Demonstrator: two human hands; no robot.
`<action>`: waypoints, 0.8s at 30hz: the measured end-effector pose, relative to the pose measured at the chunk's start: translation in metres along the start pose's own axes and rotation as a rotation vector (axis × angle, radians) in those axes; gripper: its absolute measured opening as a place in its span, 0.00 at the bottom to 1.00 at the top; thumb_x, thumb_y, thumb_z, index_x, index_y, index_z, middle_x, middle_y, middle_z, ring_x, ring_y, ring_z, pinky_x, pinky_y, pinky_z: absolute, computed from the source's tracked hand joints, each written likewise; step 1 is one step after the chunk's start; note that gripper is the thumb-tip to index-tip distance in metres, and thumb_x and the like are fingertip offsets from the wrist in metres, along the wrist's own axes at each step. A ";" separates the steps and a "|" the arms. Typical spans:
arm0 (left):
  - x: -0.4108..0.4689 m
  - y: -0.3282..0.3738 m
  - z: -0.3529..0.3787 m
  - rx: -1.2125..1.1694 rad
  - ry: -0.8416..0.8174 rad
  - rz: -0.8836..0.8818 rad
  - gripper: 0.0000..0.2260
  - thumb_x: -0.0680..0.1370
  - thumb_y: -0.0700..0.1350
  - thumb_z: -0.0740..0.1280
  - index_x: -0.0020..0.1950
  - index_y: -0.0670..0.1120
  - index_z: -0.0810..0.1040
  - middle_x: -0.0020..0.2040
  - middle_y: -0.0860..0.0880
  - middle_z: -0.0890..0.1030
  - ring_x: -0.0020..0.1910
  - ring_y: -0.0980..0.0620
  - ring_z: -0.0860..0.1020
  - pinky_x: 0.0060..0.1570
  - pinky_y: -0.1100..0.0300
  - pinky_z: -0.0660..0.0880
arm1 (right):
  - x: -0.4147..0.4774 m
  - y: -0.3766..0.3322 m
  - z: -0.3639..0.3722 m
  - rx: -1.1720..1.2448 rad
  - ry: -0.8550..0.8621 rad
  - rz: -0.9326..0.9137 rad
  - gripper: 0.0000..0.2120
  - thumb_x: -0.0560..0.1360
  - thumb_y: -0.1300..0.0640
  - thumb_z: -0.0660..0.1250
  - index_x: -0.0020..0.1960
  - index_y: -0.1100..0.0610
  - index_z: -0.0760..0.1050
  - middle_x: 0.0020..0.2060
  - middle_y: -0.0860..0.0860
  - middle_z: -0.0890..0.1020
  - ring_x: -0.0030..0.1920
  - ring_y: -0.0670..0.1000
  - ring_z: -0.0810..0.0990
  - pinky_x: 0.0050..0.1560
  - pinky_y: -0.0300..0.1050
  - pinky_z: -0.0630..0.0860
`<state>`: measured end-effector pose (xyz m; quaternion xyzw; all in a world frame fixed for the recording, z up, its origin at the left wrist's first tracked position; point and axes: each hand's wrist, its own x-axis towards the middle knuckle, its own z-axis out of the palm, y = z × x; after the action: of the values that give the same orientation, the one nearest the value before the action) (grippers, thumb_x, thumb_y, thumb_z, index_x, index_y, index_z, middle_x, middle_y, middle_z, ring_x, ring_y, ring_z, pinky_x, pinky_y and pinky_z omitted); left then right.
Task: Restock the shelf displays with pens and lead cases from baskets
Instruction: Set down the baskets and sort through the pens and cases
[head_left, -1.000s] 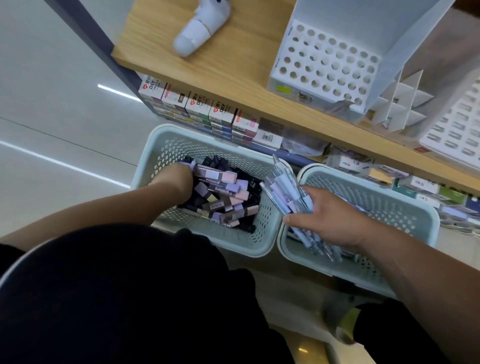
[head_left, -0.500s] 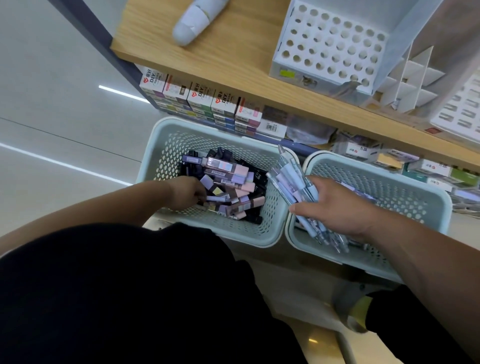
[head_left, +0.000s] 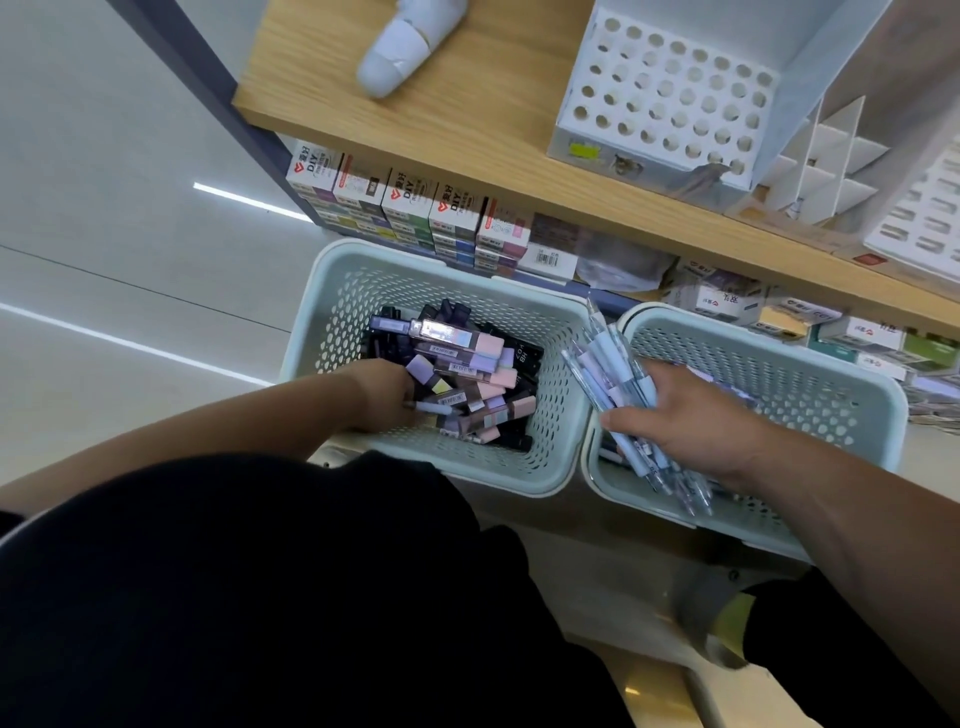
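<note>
Head view: two hands in two baskets below a wooden shelf (head_left: 493, 135).

Around them: a white holed display stand (head_left: 670, 98), a white divider rack (head_left: 821, 166) and one white rounded object (head_left: 400, 57) sit on the shelf, whose front edge overhangs five stacks of small boxes (head_left: 405, 208). The person's dark clothing fills the lower left and hides the near floor. Two pale perforated baskets stand side by side, rims touching. The left basket (head_left: 317, 322) holds a heap of lead cases (head_left: 467, 374) (too jumbled to count). There the left hand (head_left: 382, 395) curls its fingers round a slim lilac piece (head_left: 434, 408). Over the right basket (head_left: 878, 400), the right hand (head_left: 680, 415) grips one bundle of pens (head_left: 608, 364), covering their middles.
</note>
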<state>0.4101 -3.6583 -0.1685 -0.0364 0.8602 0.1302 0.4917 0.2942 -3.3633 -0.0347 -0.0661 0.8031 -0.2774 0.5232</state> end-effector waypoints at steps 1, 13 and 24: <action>0.001 0.001 0.000 0.010 -0.004 0.006 0.15 0.80 0.58 0.65 0.54 0.47 0.81 0.47 0.48 0.80 0.45 0.46 0.75 0.46 0.57 0.73 | 0.001 0.001 0.000 0.008 0.004 -0.001 0.11 0.77 0.54 0.73 0.57 0.49 0.75 0.45 0.53 0.84 0.45 0.54 0.83 0.42 0.43 0.77; -0.004 -0.013 -0.012 -0.086 -0.108 0.063 0.12 0.79 0.50 0.70 0.35 0.53 0.75 0.35 0.55 0.76 0.40 0.49 0.75 0.43 0.59 0.70 | 0.001 0.014 0.002 0.017 0.035 0.010 0.07 0.77 0.54 0.72 0.53 0.48 0.76 0.43 0.57 0.85 0.46 0.64 0.83 0.46 0.53 0.79; -0.106 0.027 -0.100 -0.011 -0.084 0.147 0.10 0.83 0.48 0.64 0.43 0.47 0.73 0.39 0.52 0.79 0.36 0.55 0.74 0.34 0.68 0.68 | -0.022 0.039 -0.053 -0.378 -0.053 0.078 0.42 0.77 0.43 0.69 0.82 0.55 0.51 0.81 0.54 0.57 0.78 0.57 0.61 0.74 0.49 0.60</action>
<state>0.3754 -3.6648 -0.0247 0.0295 0.8386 0.1718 0.5161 0.2648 -3.3015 -0.0214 -0.1391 0.8289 -0.0991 0.5327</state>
